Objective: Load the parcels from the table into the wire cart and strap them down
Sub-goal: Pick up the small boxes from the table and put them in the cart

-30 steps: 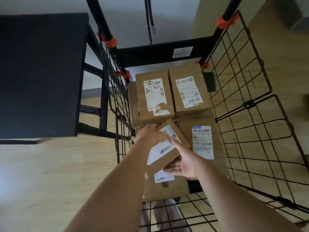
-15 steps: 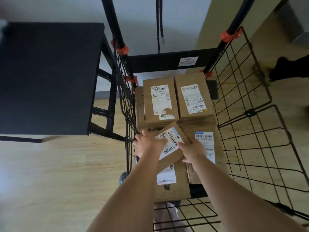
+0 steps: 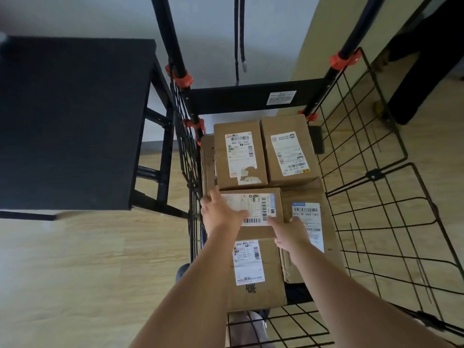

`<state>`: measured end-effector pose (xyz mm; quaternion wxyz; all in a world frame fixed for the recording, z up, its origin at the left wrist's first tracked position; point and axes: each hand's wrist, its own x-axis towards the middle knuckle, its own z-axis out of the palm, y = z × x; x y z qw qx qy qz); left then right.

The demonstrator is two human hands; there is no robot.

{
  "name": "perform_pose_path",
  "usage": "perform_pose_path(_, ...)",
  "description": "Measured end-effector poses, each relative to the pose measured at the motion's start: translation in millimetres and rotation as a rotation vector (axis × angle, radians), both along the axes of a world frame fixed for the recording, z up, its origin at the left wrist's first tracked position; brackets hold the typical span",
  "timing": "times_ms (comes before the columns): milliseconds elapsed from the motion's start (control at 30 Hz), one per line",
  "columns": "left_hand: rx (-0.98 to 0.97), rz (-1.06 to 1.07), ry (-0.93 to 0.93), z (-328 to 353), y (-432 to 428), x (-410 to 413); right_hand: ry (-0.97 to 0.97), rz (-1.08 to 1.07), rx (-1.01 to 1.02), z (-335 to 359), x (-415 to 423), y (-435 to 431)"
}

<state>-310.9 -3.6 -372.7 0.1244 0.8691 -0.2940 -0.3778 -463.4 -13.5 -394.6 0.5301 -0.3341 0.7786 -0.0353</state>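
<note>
Several brown cardboard parcels with white labels fill the black wire cart (image 3: pixel 384 197). A small parcel (image 3: pixel 256 207) lies flat and square on top of the stack, in the middle. My left hand (image 3: pixel 221 212) rests on its left side with fingers spread over the label. My right hand (image 3: pixel 288 232) touches its near right corner with fingers extended. Two parcels (image 3: pixel 239 154) (image 3: pixel 286 149) sit side by side at the far end. A larger box (image 3: pixel 253 272) lies nearest me. Black straps (image 3: pixel 239 38) hang from above the cart's handle frame.
The black table (image 3: pixel 70 116) stands left of the cart, its top bare in view. The cart's right wire side (image 3: pixel 401 234) is folded outward over the wooden floor. A person's dark trouser legs (image 3: pixel 421 66) stand at the far right. My foot shows below the cart's near edge.
The small parcel turned from a tilted, diagonal pose to lying flat and square on the stack. Both hands moved forward with it and now lie flat on top.
</note>
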Motion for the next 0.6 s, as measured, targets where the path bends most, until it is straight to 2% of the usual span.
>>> perform_pose_path(267, 0.060, -0.004, -0.052, 2.8, -0.4, -3.1, 0.142, 0.204, -0.032, -2.7, 4.2, -7.2)
perform_pose_path(600, 0.154, 0.002, -0.027, 10.3, -5.8, -6.6, 0.191, 0.267, -0.031, 7.3, 7.1, -17.6)
